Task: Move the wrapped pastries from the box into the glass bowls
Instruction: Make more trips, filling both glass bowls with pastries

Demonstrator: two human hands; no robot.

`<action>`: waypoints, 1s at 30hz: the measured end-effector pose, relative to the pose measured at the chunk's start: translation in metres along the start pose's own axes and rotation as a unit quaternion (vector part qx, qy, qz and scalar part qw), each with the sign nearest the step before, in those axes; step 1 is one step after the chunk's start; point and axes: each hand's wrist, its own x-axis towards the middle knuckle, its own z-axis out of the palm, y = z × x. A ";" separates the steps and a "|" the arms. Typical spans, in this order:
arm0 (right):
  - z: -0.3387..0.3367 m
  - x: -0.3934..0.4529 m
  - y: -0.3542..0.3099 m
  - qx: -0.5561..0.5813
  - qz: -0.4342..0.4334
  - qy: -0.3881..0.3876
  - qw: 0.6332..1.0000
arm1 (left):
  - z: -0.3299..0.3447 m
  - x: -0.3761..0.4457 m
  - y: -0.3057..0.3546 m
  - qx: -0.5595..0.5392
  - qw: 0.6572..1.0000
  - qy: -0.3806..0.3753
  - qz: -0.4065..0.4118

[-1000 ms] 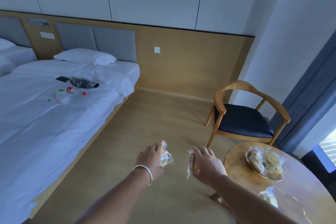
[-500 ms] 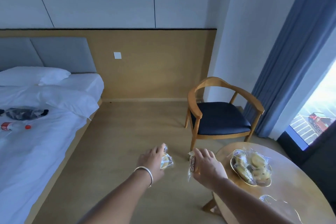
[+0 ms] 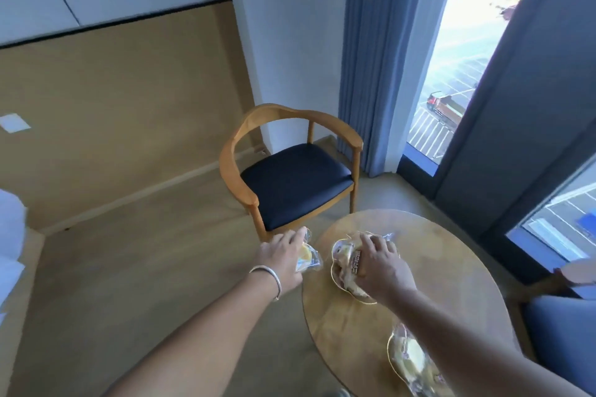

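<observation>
My left hand (image 3: 280, 256) grips a clear-wrapped yellow pastry (image 3: 308, 256) just left of the round wooden table (image 3: 451, 267), over the floor. My right hand (image 3: 380, 266) holds another wrapped pastry (image 3: 357, 263) with a dark label, directly over the far glass bowl (image 3: 337, 274), which holds several wrapped pastries. A second glass bowl (image 3: 395, 353) with wrapped pastries sits at the table's near edge, partly hidden by my right forearm. The box is out of view.
A wooden armchair (image 3: 290, 171) with a dark seat stands just beyond the table. Blue curtains (image 3: 371, 58) and a tall window (image 3: 458, 42) fill the right. A blue seat (image 3: 561, 332) is at the right edge, white bedding (image 3: 9, 235) at the left edge.
The view has swung right from the bed to the table. Both hands carried their pastries rightward; my right hand now sits over the far bowl, my left hand beside the table edge.
</observation>
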 end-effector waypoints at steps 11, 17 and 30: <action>0.002 -0.054 0.128 0.034 0.303 0.017 0.952 | 0.053 0.121 0.134 0.052 0.950 -0.090 0.294; 0.015 -0.122 0.157 0.028 0.448 0.020 0.893 | 0.095 0.133 0.205 0.074 0.901 -0.127 0.409; 0.104 -0.094 0.200 0.015 0.445 0.007 0.895 | 0.209 0.142 0.256 0.091 0.869 -0.133 0.469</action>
